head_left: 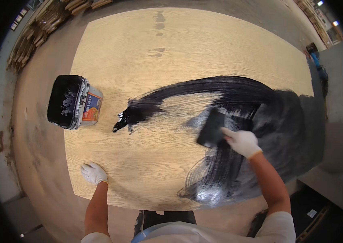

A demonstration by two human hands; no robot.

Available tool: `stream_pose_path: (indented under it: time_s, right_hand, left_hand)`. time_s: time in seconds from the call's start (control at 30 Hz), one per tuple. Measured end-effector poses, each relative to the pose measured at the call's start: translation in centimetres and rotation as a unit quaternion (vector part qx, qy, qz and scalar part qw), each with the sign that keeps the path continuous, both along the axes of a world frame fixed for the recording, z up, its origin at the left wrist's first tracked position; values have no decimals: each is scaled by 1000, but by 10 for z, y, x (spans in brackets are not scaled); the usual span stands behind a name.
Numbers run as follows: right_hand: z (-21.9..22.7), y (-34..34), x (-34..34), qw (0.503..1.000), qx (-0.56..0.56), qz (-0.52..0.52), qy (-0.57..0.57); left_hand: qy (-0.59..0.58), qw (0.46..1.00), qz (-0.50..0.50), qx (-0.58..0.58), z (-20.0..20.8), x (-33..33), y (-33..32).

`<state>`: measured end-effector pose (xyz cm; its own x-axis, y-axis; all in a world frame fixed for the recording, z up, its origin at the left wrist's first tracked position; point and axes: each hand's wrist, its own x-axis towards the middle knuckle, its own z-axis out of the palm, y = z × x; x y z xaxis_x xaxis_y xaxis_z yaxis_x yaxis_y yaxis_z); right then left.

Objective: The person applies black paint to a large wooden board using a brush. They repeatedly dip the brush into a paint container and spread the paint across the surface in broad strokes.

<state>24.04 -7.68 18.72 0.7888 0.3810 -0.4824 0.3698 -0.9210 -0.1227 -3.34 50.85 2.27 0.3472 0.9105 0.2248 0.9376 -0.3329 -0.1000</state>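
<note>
Black coating (289, 125) is partly covering the wood-grain board (208, 44) (left side mostly bare); right grip (243, 143) is clutching a spreader (211, 128), left grip (94, 173) lying empty.

We rest our left hand (94, 173) in its white fabric glove, palm down, just in from the near left corner of the pale wood-grained rectangular panel (195, 44). Our bare left forearm (97, 206) reaches almost straight over the near edge. Our right hand (243, 143), in a matching glove with a yellowish cuff, is closed in a grip over the panel's right half, fingertips toward the left edge. Our bare right forearm (268, 176) slants leftward across the near edge.
</note>
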Motion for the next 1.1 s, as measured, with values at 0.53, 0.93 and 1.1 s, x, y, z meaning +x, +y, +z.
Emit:
stream_pose_path:
  time_s: [0.53,0.93,1.1]
  right_hand:
    - [-18,123,61,994,40,101,19]
    - [-35,88,48,991,23,-128,-45]
    - [-24,196,-42,997,28,-1,70]
  left_hand:
    - [9,1000,-14,-1,3,3,-2]
    - [35,999,-6,1,0,9,-3]
    - [4,1000,-1,-12,1,-4,0]
